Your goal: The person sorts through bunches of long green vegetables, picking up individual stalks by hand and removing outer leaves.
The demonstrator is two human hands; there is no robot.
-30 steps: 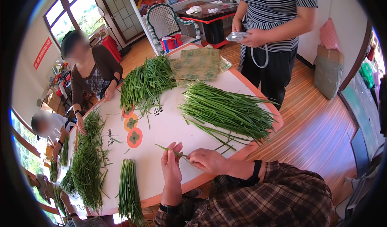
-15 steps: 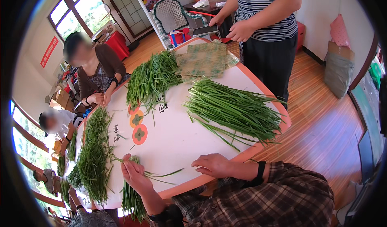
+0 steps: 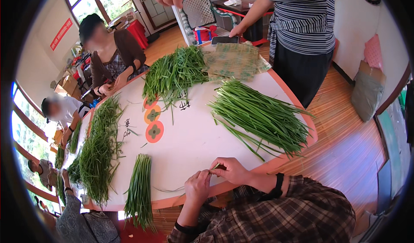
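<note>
Close to the table's near edge, my left hand (image 3: pixel 197 187) and my right hand (image 3: pixel 232 172) meet with fingers pinched together. Between them shows the pale end of a thin green chive (image 3: pixel 218 166); one or two thin blades trail leftward beneath my left hand. A neat bunch of chives (image 3: pixel 139 187) lies to the left of my hands, hanging over the near edge. Farther right lies a big pile of chives (image 3: pixel 261 118) with aligned stems. A looser chive heap (image 3: pixel 174 72) sits at the far side, and a messy one (image 3: pixel 101 152) along the left.
A white table (image 3: pixel 185 135) with an orange rim bears everything. Brownish printed sheets (image 3: pixel 233 62) lie at its far end. Someone in a striped top (image 3: pixel 299 23) stands there holding a phone (image 3: pixel 225 40), an arm reaching across above the table. Other people sit along the left side.
My left hand has left the near bunch and come right to meet my right hand, bringing a chive. The standing person has raised a hand, pointing left.
</note>
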